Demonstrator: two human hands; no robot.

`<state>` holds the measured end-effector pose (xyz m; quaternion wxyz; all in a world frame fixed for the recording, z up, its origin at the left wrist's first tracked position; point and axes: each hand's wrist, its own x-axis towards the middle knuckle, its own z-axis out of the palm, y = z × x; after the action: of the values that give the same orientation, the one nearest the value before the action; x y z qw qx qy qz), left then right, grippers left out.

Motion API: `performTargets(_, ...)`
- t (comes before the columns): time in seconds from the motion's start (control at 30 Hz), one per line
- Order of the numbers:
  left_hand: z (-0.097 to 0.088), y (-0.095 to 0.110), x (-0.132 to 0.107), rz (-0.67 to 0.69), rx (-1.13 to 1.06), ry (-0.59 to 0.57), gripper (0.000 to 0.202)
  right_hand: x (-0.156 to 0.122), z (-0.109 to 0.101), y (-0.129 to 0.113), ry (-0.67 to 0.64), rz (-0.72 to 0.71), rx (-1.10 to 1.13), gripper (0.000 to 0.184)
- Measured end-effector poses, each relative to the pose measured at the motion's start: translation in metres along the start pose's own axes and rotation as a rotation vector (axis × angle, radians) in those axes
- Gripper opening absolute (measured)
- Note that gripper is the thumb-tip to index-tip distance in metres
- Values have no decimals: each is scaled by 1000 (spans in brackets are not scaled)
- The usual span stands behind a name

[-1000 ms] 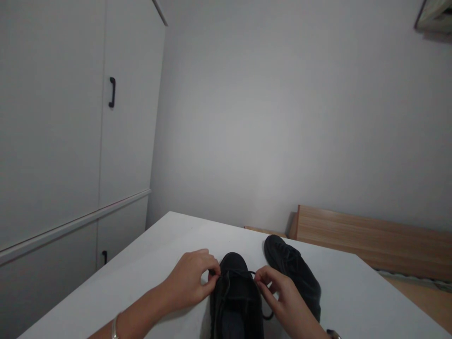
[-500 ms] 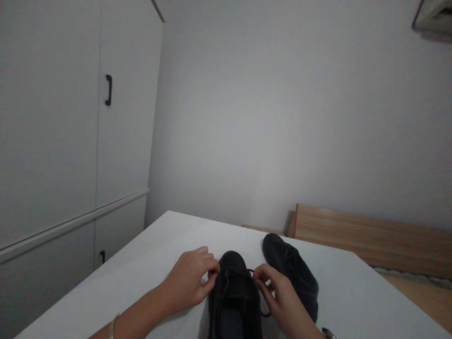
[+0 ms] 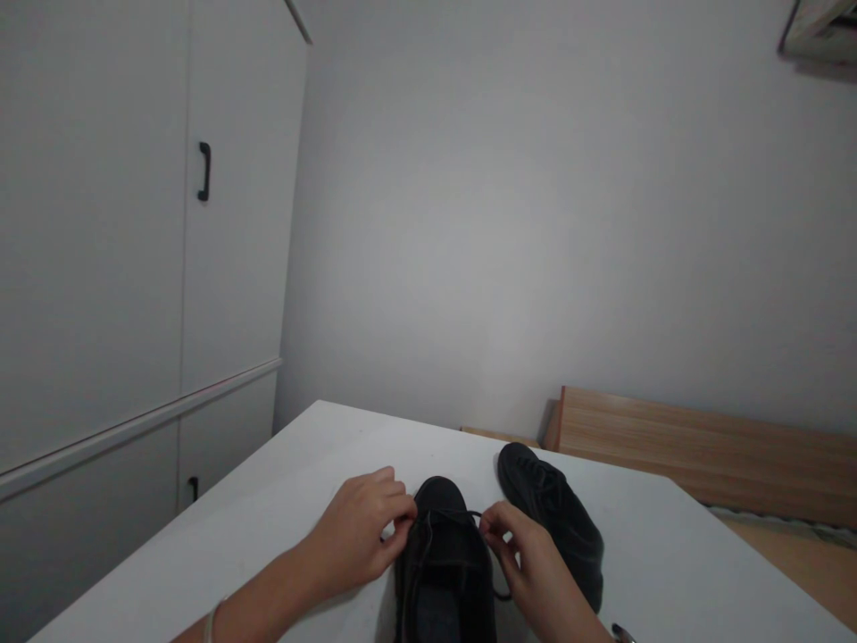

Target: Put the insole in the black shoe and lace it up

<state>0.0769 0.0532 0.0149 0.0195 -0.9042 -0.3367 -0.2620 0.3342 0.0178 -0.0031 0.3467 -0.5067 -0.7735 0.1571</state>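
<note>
A black lace-up shoe (image 3: 447, 552) stands on the white table with its toe pointing away from me and its opening towards me. My left hand (image 3: 375, 527) is closed in a pinch against the shoe's left side, beside the lacing; what lies between its fingertips is hidden. On the other side, my right hand (image 3: 519, 549) pinches a thin black shoelace (image 3: 474, 513) just off the shoe's right edge. A loop of lace hangs below those fingers. The second black shoe (image 3: 553, 509), its laces in place, lies at an angle behind my right hand.
The white table (image 3: 669, 554) reaches towards a grey wall (image 3: 509, 223). White cabinets (image 3: 100, 223) with dark handles line the left. Past the table's right edge is a wooden headboard (image 3: 703, 446). A boxy unit (image 3: 823, 36) hangs at the upper right.
</note>
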Motion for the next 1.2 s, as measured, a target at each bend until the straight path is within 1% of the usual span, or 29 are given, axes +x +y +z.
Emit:
performTargets(0.2,1,0,0,4,51,-18,11,-1,-1,-7,9,9,-35,17)
performTargets(0.4,2,1,-1,-7,56,-15,11,-1,1,-5,8,30,-82,16)
performTargets(0.53,3,0,0,-3,16,12,11,0,2,-4,17,43,-56,15)
performTargets(0.87,-1,3,0,17,-161,96,14,-2,0,-11,36,-4,31,16)
performTargets(1.03,-3,4,0,32,-201,100,12,-2,-2,-14,53,-52,47,17)
performTargets(1.2,-1,3,-1,20,-183,90,13,-3,-2,-15,60,-71,22,17)
